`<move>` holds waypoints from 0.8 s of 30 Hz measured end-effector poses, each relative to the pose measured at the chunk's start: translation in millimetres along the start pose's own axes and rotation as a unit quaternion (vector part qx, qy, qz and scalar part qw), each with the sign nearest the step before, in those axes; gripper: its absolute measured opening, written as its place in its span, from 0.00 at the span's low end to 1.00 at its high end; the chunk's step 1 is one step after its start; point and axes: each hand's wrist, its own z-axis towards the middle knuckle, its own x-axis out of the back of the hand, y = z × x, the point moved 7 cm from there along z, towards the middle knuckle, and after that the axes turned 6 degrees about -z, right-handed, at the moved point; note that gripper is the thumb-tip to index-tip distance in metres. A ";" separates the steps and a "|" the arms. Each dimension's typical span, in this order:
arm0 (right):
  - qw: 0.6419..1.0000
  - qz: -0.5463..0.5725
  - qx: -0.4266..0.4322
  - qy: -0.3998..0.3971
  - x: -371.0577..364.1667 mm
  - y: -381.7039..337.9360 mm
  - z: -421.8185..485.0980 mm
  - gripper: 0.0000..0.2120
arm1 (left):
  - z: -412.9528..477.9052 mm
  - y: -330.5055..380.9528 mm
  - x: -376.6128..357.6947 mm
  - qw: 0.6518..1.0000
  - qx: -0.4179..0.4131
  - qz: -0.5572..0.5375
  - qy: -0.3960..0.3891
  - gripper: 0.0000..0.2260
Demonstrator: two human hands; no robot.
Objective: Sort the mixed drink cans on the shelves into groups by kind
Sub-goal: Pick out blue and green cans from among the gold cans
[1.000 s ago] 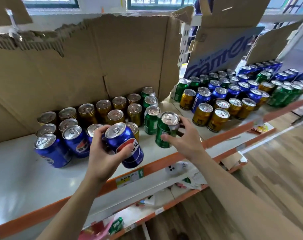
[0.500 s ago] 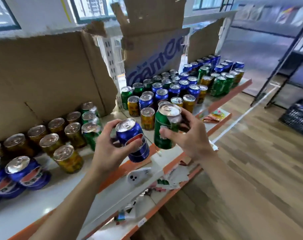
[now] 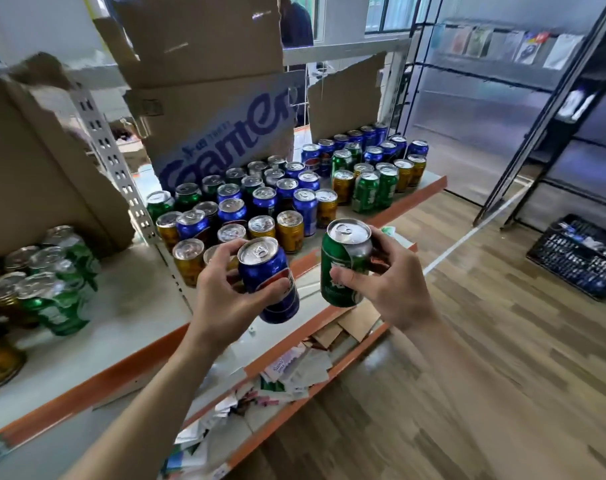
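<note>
My left hand (image 3: 222, 292) grips a blue Pepsi can (image 3: 270, 278), held slightly tilted above the shelf's front edge. My right hand (image 3: 388, 289) holds a green can (image 3: 343, 261) upright beside it, just past the orange shelf lip. Behind both hands stands a mixed cluster of blue, green and gold cans (image 3: 260, 206) on the white shelf (image 3: 145, 303). A second mixed group (image 3: 370, 168) stands farther right. At the left edge are green cans (image 3: 55, 296) and gold cans (image 3: 3, 292).
Torn cardboard sheets (image 3: 222, 126) line the back of the shelf, split by a perforated metal upright (image 3: 121, 178). A lower shelf (image 3: 294, 372) holds paper scraps. Wooden floor lies to the right, with a black crate (image 3: 578, 254) and dark racks (image 3: 554, 98).
Both hands lifted their cans off the left shelf section and carried them right. The view swung right, so the mixed cluster is now straight ahead.
</note>
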 end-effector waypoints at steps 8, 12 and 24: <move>1.000 0.010 -0.004 -0.004 26.2 38.3 26.6 0.34 | 20.3 0.0 -45.0 0.999 -0.014 0.044 -0.021 0.30; 1.000 0.008 -0.021 -0.006 27.1 59.1 47.6 0.39 | 47.7 -9.7 -62.4 0.998 -0.014 0.047 -0.032 0.30; 0.998 0.010 -0.056 -0.018 28.6 94.2 151.0 0.30 | 155.1 -46.3 -95.4 0.999 -0.014 0.031 -0.031 0.34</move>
